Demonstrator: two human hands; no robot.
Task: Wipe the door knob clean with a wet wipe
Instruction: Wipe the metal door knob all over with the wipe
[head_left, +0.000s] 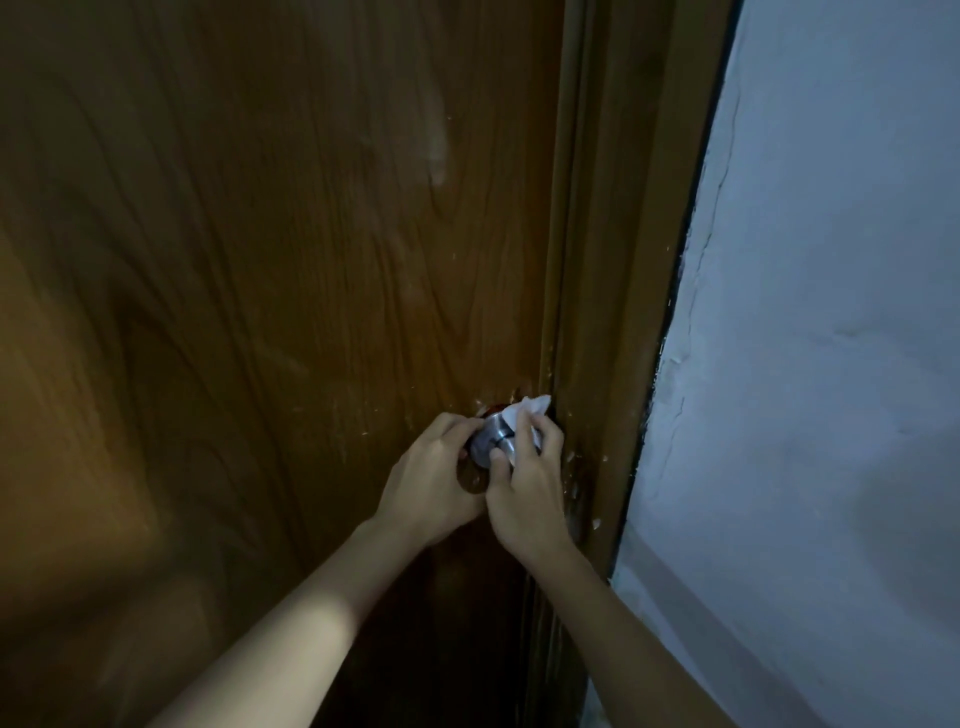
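Observation:
A round silver door knob sticks out of a brown wooden door near its right edge. My left hand grips the knob's left side with curled fingers. My right hand presses a white wet wipe against the knob's right and upper side, thumb on the knob's front. Part of the wipe pokes out above my fingers. The two hands hide much of the knob.
A brown door frame with flecks of white paint runs along the right of the door. A pale painted wall lies further right. The light is dim.

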